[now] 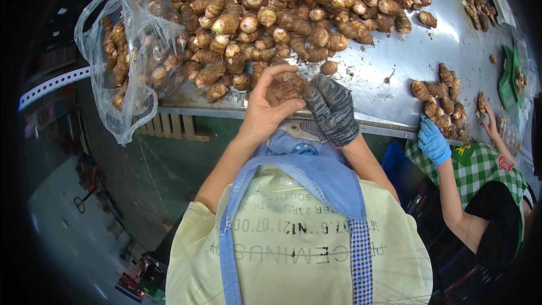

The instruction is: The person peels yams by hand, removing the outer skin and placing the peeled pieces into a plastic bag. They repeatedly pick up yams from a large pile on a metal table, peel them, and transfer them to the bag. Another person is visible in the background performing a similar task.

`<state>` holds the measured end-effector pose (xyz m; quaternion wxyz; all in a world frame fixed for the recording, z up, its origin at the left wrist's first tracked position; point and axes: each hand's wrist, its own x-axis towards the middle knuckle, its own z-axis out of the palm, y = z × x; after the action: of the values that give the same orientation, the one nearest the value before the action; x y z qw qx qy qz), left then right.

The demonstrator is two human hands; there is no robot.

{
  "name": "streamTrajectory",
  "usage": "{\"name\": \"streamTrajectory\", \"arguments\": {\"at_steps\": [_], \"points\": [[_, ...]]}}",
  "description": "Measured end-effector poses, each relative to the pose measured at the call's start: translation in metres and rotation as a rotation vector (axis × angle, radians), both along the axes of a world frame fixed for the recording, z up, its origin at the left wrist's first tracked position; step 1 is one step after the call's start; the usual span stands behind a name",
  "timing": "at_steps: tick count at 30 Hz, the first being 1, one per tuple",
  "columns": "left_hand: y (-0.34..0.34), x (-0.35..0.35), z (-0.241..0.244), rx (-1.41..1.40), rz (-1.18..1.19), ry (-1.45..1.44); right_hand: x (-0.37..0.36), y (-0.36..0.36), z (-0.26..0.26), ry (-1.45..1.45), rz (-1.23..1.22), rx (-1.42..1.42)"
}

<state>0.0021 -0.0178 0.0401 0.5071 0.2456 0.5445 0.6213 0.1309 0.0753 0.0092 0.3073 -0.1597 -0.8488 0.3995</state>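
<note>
A brown, rough-skinned taro corm [290,86] is in front of me at the table's near edge, a little blurred. My bare left hand [267,103] holds it from the left, index finger over the top and thumb underneath. On the other side, the fingers of my right hand [332,110], in a grey-black knitted glove, meet the corm's right end; how far they close around it is hidden. Just beyond my hands lies a large heap of taro corms [271,17]. One small loose corm [329,67] rests above the gloved hand.
A clear plastic bag [139,46] of taro overhangs the metal table's [377,89] left corner. At right, a co-worker's blue-gloved hand [434,142] is beside a smaller taro pile [440,97], and their bare hand [491,123] touches the table. Green trays [508,80] lie farther right.
</note>
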Motion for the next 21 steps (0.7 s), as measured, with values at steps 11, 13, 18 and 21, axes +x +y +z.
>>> {"name": "streamTrajectory", "arguments": {"at_steps": [11, 13, 18, 21], "points": [[-0.005, -0.014, -0.012, 0.147, -0.073, -0.831, 0.018, 0.011, -0.057, -0.133, -0.195, -0.604], [-0.005, -0.015, -0.014, 0.147, -0.077, -0.885, 0.024, 0.012, -0.06, -0.153, -0.129, -0.501], [-0.003, -0.011, -0.014, 0.107, -0.055, -0.824, 0.022, 0.004, -0.06, -0.093, -0.056, -0.314], [-0.002, -0.008, -0.014, 0.037, -0.039, -0.659, 0.009, 0.005, -0.043, 0.017, -0.04, -0.006]]}}
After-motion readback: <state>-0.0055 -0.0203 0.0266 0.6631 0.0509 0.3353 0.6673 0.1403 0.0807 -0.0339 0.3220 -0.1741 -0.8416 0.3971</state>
